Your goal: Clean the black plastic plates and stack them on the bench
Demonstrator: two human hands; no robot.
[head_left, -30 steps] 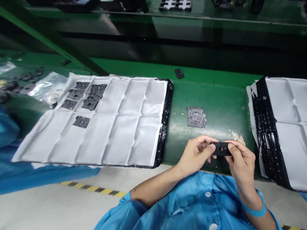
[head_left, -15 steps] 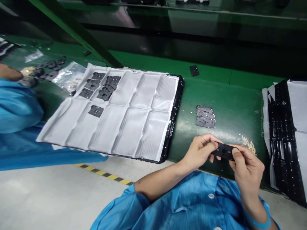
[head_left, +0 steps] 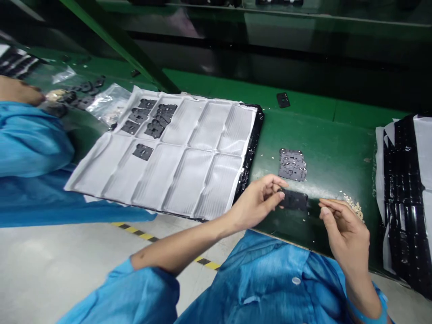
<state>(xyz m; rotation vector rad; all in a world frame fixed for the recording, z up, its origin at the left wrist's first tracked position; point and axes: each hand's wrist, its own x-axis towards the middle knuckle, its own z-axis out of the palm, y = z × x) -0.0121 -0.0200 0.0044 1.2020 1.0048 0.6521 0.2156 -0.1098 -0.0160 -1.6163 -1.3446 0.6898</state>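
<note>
My left hand (head_left: 261, 201) pinches one end of a flat black plastic plate (head_left: 294, 200) between thumb and fingers, above the green tabletop. To the right of the plate, apart from it, my right hand (head_left: 346, 227) has its thumb and fingertips pressed together; whether a tiny piece is in them I cannot make out. Close by that hand lies a heap of small cream-coloured bits (head_left: 353, 207). Beyond my left hand, several similar dark plates (head_left: 292, 165) overlap in a stack on the table.
Left of me is a tray lined with white sheet (head_left: 162, 180), with several dark plates in its far-left compartments. More black trays (head_left: 403, 202) stand at the right. A lone black plate (head_left: 283, 100) lies farther back. A co-worker's blue sleeve (head_left: 30, 139) is at the left.
My right hand has let go of the black plate and drawn apart from it. My left hand has moved left with the plate. The view has shifted slightly.
</note>
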